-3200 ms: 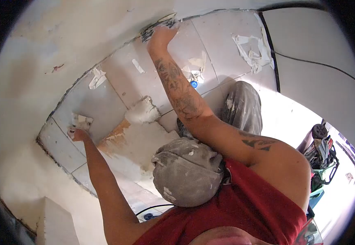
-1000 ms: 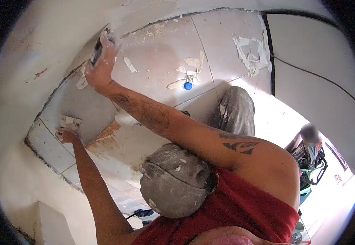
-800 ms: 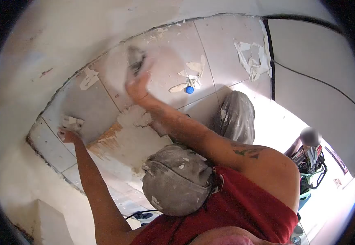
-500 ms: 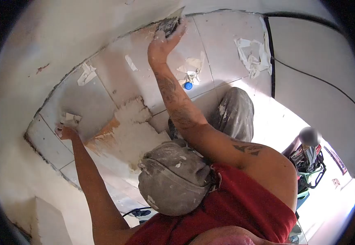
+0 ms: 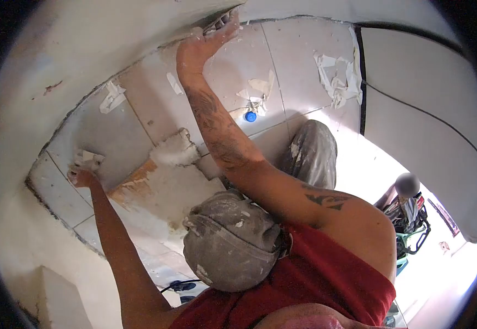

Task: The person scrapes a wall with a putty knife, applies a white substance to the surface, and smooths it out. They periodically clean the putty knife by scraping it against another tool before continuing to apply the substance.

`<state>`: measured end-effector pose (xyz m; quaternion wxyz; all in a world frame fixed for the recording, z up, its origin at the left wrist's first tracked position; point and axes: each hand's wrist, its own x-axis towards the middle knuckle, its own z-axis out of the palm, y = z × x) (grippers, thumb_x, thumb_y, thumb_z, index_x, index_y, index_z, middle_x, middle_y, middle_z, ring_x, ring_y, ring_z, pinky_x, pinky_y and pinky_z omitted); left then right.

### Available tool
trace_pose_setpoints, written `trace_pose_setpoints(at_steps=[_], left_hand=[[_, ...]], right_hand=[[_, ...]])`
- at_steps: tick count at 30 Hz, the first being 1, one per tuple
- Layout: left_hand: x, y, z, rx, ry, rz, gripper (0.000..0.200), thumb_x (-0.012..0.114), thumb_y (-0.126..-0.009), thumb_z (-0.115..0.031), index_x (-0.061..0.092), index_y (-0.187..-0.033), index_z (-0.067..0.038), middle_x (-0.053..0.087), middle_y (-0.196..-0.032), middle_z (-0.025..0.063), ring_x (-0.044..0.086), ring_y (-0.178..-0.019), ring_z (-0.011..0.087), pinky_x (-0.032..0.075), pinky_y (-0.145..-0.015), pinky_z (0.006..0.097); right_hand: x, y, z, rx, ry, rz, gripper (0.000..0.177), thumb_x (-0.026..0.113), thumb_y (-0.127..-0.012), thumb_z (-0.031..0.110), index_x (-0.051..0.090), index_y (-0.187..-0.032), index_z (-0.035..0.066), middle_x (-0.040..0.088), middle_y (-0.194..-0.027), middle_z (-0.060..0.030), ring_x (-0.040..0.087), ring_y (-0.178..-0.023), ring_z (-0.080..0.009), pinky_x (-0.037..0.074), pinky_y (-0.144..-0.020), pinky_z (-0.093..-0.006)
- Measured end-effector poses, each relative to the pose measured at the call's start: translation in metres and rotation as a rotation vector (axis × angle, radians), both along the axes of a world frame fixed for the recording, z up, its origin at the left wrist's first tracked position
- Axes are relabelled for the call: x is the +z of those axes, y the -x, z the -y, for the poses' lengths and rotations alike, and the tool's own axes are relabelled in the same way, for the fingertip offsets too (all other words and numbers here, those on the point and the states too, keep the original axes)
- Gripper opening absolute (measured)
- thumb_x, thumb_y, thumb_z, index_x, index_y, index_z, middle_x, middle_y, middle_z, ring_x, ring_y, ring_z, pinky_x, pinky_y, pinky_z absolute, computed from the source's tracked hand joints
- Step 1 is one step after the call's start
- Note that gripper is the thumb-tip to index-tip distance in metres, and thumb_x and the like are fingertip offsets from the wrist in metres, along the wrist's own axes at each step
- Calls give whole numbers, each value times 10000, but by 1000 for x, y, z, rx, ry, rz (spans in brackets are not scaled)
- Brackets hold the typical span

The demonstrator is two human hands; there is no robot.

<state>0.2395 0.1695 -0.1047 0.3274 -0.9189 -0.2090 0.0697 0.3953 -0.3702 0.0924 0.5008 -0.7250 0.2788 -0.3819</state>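
Observation:
My right hand (image 5: 208, 41) is at the top, where the wall meets the tiled floor. It is closed on a putty knife (image 5: 224, 21), whose blade lies nearly flat along the wall and is partly covered by my fingers. My left hand (image 5: 82, 176) is low at the left with its fingers curled, close to the floor tiles. Just beyond its fingers is a pale, crumpled-looking piece (image 5: 89, 159). Whether the hand grips this piece or something else is hidden.
A torn sheet of paper or cardboard (image 5: 181, 186) covers the floor near my knees. Paper scraps (image 5: 112, 97), a blue bottle cap (image 5: 250, 116) and a torn white sheet (image 5: 337, 77) lie about. A cable (image 5: 425, 112) crosses the pale panel at right; a person (image 5: 405, 208) is beyond.
My right hand has shifted left, and the putty knife has tilted flatter against the wall. My left hand stays in about the same spot. The whole view has moved slightly.

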Motion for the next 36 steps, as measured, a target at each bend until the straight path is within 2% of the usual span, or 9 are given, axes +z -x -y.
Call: trace_pose_setpoints(at_steps=[7,14,16,18,22,24,27,30,36], left_hand=[[1,2,0,-165,68,308,356,548,-814,-402,530,-907,-59,565,-814,98,567,-731,247,415,-605,457],[12,-13,16,-381,293,758,375,505,-872,-330,589,-692,-12,564,-631,105,569,-650,264,420,-529,408],[11,-11,8,-319,212,603,360,531,-822,-416,509,-887,-62,517,-833,101,533,-794,275,404,-616,431],[0,-7,-8,-122,167,302,750,586,-720,-581,354,-1298,-164,433,-1246,89,460,-1070,274,374,-789,484],[0,-5,-8,-34,414,384,756,557,-725,-620,364,-1282,-148,456,-1209,98,503,-999,282,390,-733,478],[5,-3,8,-48,104,173,721,561,-737,-603,384,-1255,-134,524,-1124,101,552,-907,279,397,-700,471],[8,-2,13,-127,-32,178,642,540,-772,-568,420,-1201,-105,607,-908,91,588,-725,262,395,-672,484],[30,-13,32,47,912,829,584,524,-797,-529,442,-1170,-88,618,-791,85,582,-664,275,398,-682,488],[29,-10,35,-140,219,442,517,518,-824,-405,414,-1219,-89,624,-782,75,592,-688,235,407,-692,459]], right_hand=[[-4,7,-45,73,42,-18,744,482,-641,-44,187,-1323,-74,225,-1337,-241,156,-1270,-385,19,-1063,-465],[14,27,-94,333,-77,40,738,464,-633,-114,220,-1327,-50,214,-1312,-262,207,-1233,-448,158,-1035,-490],[11,38,-94,421,-1,-30,709,450,-641,-118,238,-1314,-52,257,-1279,-263,229,-1235,-435,180,-1033,-477],[5,52,-92,493,-33,-52,681,437,-650,-114,248,-1302,-63,298,-1251,-265,248,-1239,-419,190,-1036,-462],[-13,76,-54,358,-53,-45,647,418,-671,-82,226,-1289,-104,329,-1245,-260,280,-1233,-371,168,-1054,-409],[-14,70,-26,148,132,-85,646,419,-674,-48,214,-1283,-115,305,-1263,-251,299,-1206,-351,164,-1050,-389],[-7,51,4,120,-77,34,645,412,-681,-21,198,-1282,-113,280,-1279,-229,300,-1189,-334,178,-1040,-382],[5,49,-7,153,-37,-5,644,404,-682,-2,191,-1281,-109,299,-1248,-202,292,-1187,-307,183,-1035,-371],[5,36,-42,212,-123,171,605,420,-668,-14,232,-1235,-106,311,-1142,-177,309,-1109,-278,173,-1021,-376]])
